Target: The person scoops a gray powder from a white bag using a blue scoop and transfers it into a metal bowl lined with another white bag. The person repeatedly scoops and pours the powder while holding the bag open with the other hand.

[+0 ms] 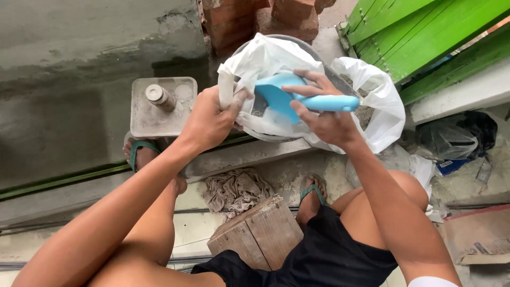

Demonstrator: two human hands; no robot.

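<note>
Looking down, I take the round grey bucket (340,79) lined by a thin white plastic bag (372,101) as my landmark. Left of it stands a dusty square plastic container (159,114) with a small capped bottle (159,96) on top. At the bucket's left rim my left hand (210,119) pinches the bag's edge. Over its mouth my right hand (321,114) grips a light blue plastic scoop (297,98), blade dipped into the bag. If that pinch slackens, I judge the bag could sag and grey powder spill.
</note>
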